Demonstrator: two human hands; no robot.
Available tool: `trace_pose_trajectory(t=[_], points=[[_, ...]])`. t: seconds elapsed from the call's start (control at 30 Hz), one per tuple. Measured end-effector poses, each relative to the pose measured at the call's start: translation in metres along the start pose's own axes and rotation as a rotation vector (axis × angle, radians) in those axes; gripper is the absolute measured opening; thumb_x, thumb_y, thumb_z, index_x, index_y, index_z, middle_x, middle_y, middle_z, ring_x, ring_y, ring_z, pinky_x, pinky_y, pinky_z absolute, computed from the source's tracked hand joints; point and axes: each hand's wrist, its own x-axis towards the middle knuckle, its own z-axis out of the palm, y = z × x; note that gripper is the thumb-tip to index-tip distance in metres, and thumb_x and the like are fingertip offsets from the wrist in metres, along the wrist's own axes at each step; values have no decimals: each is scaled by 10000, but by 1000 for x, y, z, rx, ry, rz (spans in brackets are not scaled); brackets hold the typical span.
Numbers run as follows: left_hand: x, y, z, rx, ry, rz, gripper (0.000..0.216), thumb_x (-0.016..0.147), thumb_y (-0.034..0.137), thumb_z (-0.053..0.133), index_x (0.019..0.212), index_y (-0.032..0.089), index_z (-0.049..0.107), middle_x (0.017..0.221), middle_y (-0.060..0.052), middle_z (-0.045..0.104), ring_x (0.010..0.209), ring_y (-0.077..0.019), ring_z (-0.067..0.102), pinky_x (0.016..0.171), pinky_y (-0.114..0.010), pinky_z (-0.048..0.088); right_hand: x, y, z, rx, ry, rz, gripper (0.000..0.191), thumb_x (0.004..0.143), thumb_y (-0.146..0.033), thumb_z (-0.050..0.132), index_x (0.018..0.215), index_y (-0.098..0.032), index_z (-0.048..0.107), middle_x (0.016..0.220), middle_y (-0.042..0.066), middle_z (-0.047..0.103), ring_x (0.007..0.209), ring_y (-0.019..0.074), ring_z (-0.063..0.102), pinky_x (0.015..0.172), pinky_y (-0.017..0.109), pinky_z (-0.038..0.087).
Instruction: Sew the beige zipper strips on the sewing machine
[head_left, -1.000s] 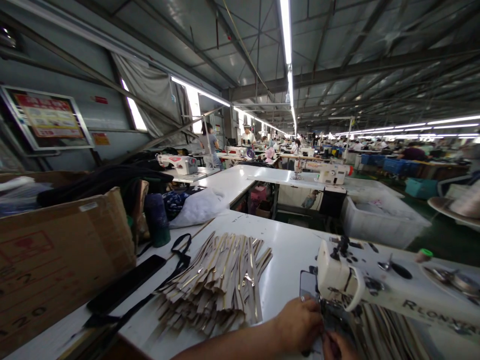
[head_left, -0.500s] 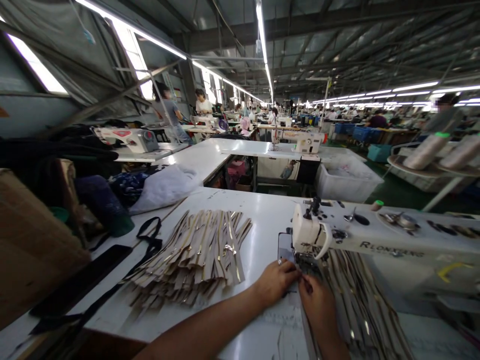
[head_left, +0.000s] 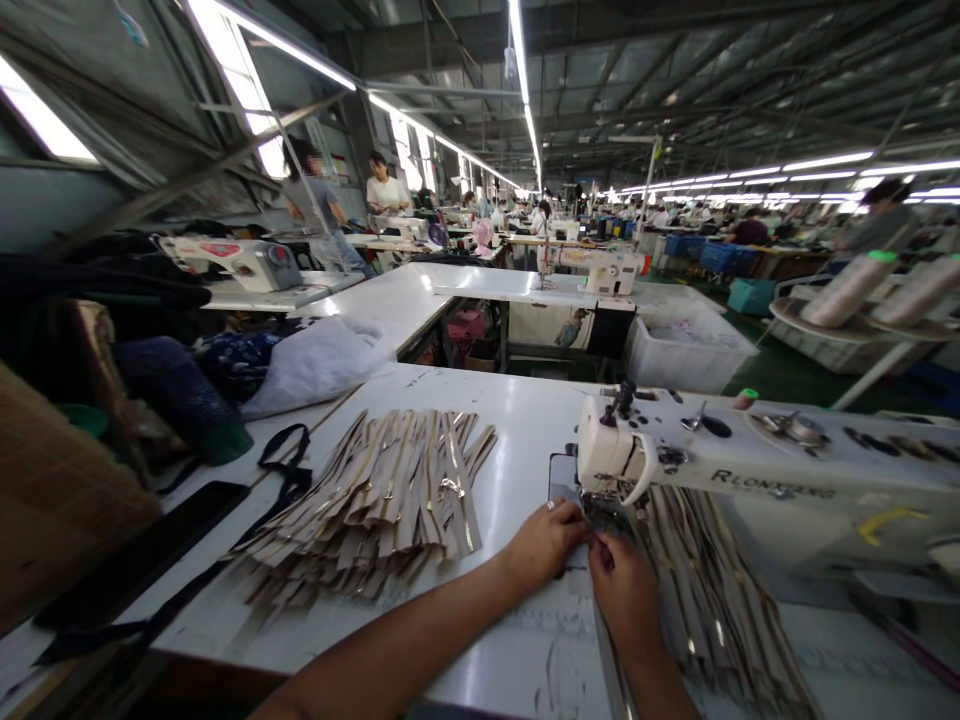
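Observation:
A white sewing machine stands on the white table in front of me. My left hand, with a ring on one finger, rests curled on the table just left of the needle area. My right hand meets it there, fingertips pinched at the presser foot on something too small to make out. A heap of beige zipper strips lies fanned out to the left of my left hand. More beige strips run under the machine's arm to the right of my right hand.
Black scissors and a black strap lie left of the heap. A cardboard box and bags crowd the left edge. Thread cones stand at right. Other tables, sewing machines, a white bin and distant workers fill the hall.
The view has tilted down and shifted left, bringing both hands fully into sight. The hands stay together at the needle area, fingers closing slightly nearer.

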Motion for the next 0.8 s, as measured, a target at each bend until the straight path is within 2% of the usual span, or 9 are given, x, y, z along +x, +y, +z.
trace_pose_trajectory(t=[0.2,0.6,0.8], points=[[4,-4,1,-16,-15,-18,257,979,288,470,1055,169,685,981,-67,612,937,-191,556,840,-292,478,2,-6,-5,-113,-53,-73,323,904,-172,400,1032,-171,696,929,89,725,882,199,679,815,305,509],[12,-7,3,-1,-9,-42,227,968,267,496,1017,184,702,985,-57,620,959,-191,553,859,-298,480,3,-13,-3,-350,-79,-58,310,919,-169,408,1020,-199,699,934,73,706,738,181,680,600,266,479],[15,-8,4,-13,-4,-55,237,973,246,474,1000,181,700,979,-60,613,963,-195,542,860,-308,474,6,-11,2,-373,-60,-64,325,932,-158,387,1045,-180,691,987,98,700,755,184,679,611,270,476]])
